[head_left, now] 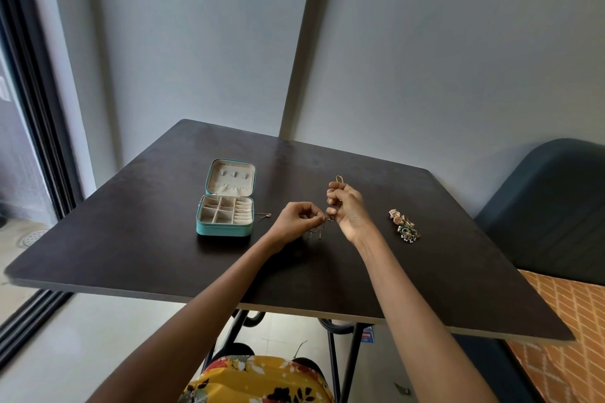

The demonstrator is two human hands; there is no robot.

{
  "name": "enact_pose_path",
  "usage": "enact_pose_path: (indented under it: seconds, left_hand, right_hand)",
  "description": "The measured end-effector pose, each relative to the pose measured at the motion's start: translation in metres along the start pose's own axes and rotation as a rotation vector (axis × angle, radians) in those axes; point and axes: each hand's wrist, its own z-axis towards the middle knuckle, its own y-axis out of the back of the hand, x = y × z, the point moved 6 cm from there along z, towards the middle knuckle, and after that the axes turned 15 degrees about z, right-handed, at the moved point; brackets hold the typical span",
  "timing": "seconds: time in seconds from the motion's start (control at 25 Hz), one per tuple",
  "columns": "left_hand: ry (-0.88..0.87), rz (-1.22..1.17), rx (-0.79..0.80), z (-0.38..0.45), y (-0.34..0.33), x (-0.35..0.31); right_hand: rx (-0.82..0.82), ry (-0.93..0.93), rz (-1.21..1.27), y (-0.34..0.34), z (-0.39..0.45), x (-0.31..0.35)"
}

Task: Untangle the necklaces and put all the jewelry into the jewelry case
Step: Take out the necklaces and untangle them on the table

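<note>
A person's left hand (299, 217) and right hand (345, 206) are pinching tangled necklaces (322, 226) just above the table (147, 239), right of the open jewelry case (226, 206), where gentle, slack teasing seems wiser than pulling.

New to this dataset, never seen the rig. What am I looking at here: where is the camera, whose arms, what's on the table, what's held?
There is no robot. One wide-angle camera sits on a person's head, looking forward and down, so the arms are the wearer's own. The left hand and right hand pinch a thin tangled necklace between them, above a dark table. The right hand also holds a gold clip. To the left stands an open teal jewelry case with divided compartments, and a small chain lies beside it. To the right lies a pile of earrings.
</note>
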Motion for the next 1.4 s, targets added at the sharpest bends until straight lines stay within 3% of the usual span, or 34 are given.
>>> enact_pose_path:
  seconds: [0.36,0.88,1.4]
  left_hand:
    - [0.007,-0.087,0.023,0.001,-0.001,-0.002]
    - [-0.009,-0.031,0.032,0.003,-0.002,0.003]
    - [0.059,0.041,0.012,0.006,-0.003,0.011]
  right_hand:
    - [-0.032,-0.006,0.075,0.007,0.0,-0.002]
    - [-0.035,0.038,0.096,0.019,-0.002,-0.001]
    - [0.083,0.228,-0.532,0.042,-0.01,-0.023]
